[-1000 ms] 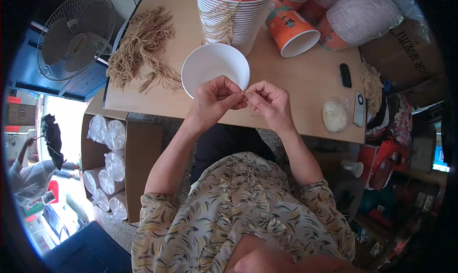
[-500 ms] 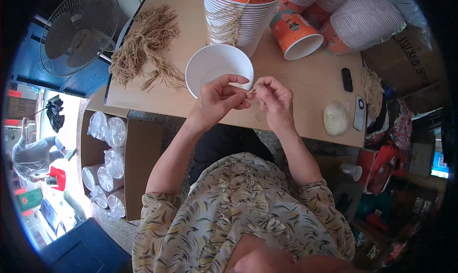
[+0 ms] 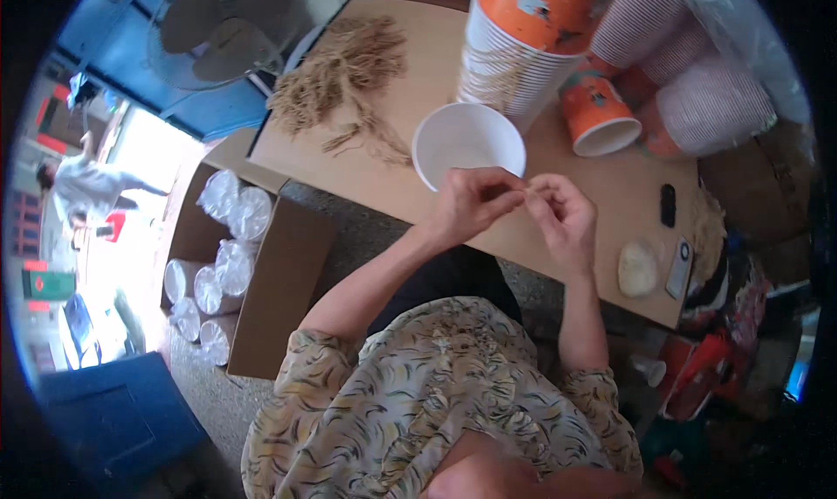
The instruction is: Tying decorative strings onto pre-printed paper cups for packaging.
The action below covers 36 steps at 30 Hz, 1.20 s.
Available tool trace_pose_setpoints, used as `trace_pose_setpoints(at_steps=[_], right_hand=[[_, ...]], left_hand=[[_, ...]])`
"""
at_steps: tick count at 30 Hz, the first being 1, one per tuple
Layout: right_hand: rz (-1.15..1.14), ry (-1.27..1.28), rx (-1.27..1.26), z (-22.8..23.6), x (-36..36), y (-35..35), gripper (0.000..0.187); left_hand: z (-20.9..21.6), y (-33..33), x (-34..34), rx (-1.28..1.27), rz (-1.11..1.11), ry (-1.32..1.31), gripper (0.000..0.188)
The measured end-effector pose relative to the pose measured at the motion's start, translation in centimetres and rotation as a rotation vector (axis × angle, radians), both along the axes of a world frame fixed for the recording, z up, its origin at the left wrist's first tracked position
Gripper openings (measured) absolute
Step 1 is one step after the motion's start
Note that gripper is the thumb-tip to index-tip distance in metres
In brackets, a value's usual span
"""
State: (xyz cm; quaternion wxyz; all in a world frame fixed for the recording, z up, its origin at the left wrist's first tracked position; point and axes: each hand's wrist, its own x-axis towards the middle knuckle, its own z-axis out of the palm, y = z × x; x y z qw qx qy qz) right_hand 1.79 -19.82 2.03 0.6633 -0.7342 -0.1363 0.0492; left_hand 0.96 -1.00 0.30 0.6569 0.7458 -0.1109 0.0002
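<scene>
My left hand (image 3: 466,207) and my right hand (image 3: 562,218) meet fingertip to fingertip just in front of a white paper bucket (image 3: 466,137), which stands with its mouth up. Both are closed in a pinch on a thin piece of beige twine (image 3: 527,190), mostly hidden by the fingers. Behind the bucket rises a tall stack of nested orange-and-white paper buckets (image 3: 532,71) with loops of twine draped on its side. A loose heap of beige twine (image 3: 344,71) lies to the left on the table (image 3: 375,181).
More buckets lie at the back right, one orange (image 3: 597,106) on its side. A pale round lump (image 3: 638,270), a phone (image 3: 679,268) and a black object (image 3: 668,205) sit near the right edge. A carton (image 3: 283,281) of wrapped cups stands left; another person (image 3: 87,185) is far left.
The view has turned, so the table appears slanted and shifted right. My fingertips have come closer together, and less of the twine shows between them.
</scene>
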Motion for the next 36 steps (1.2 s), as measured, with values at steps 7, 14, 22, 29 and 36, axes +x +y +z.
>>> trace_pose_setpoints(at_steps=[7,14,22,29,36], right_hand=[[0.024,0.013,-0.036,1.1,-1.3,-1.3,0.012],[-0.114,-0.037,0.221,2.1,-1.8,-3.8,0.008],[-0.148,-0.157,0.398,2.1,-1.3,-6.3,0.011],[-0.119,0.135,0.675,1.3,-0.8,-5.1,0.011],[-0.101,0.268,0.827,0.2,-1.8,-1.7,0.014]], left_hand=[[-0.4,-0.5,-1.4,0.312,0.209,-0.495,0.012],[-2.2,0.0,-2.2,0.499,0.288,-0.544,0.007],[-2.8,-0.5,-2.7,0.535,0.375,-0.502,0.006],[-2.9,-1.0,-1.5,0.679,0.423,-0.476,0.02],[-0.2,-4.9,-4.6,-0.115,0.069,-0.271,0.037]])
